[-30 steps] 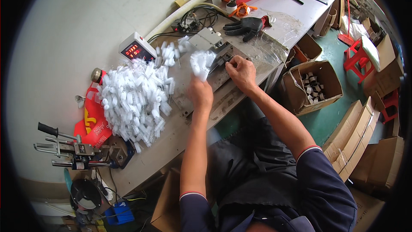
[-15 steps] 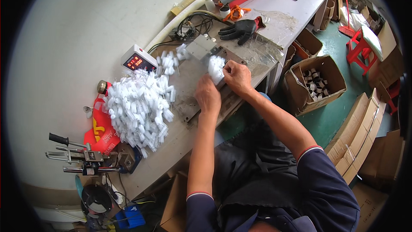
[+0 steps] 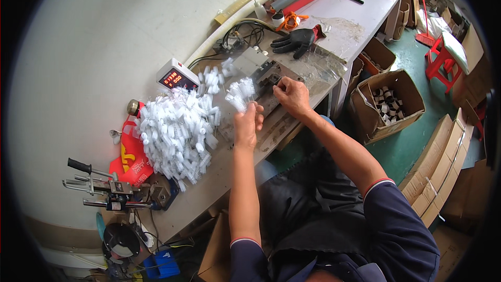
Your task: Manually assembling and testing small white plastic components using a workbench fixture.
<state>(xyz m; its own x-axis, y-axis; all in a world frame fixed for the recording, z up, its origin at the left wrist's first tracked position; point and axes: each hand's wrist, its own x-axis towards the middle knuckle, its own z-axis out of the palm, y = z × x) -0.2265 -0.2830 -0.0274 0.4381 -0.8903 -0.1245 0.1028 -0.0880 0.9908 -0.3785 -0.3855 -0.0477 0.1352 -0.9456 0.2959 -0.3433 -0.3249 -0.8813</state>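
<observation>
A bunch of small white bristle brushes (image 3: 240,94) fans out from my left hand (image 3: 246,127), whose fingers are closed round its lower end. My right hand (image 3: 293,96) is pinched at the dark slot of a metal fixture (image 3: 252,61) on the bench. Whatever lies between those fingertips is hidden. To the left of both hands spreads a large heap of similar white brushes (image 3: 175,136), with a few loose ones (image 3: 211,81) beyond it.
A counter box with a red display (image 3: 177,75) stands behind the heap. A black glove (image 3: 295,43) lies past the fixture. At the left end is a lever clamp (image 3: 117,190). Below right, an open carton (image 3: 365,120) holds short black-and-white pieces.
My hands have parted: the left has drawn back to the left with the bunch, while the right has come to the fixture. The counter's reading has changed.
</observation>
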